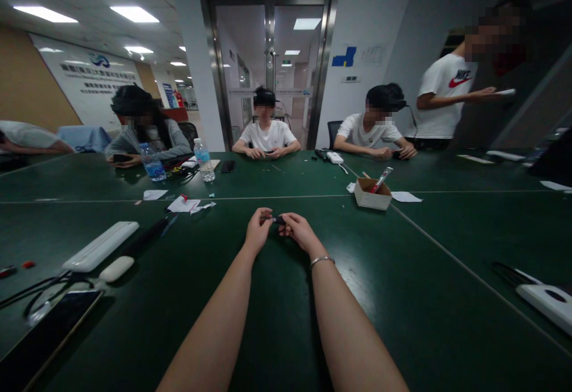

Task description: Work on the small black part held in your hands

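Note:
Over the green table [286,296], both arms reach forward and the hands nearly meet. Between them is a small black object with a light metallic end [279,220], which looks like a USB stick, though it is too small to be sure. My left hand [259,229] pinches its metallic end between thumb and fingers. On the black end, my right hand [300,231] is closed, its fingertips curled beneath. The fingers partly cover the object. A metal bracelet [322,260] circles the right wrist.
On the left lie a phone [53,326], a white power bank [102,245], a white oval case [117,269] and cables. Paper scraps [183,204], bottles [204,162] and an open box [373,198] holding tools stand farther off. Several people are across the table.

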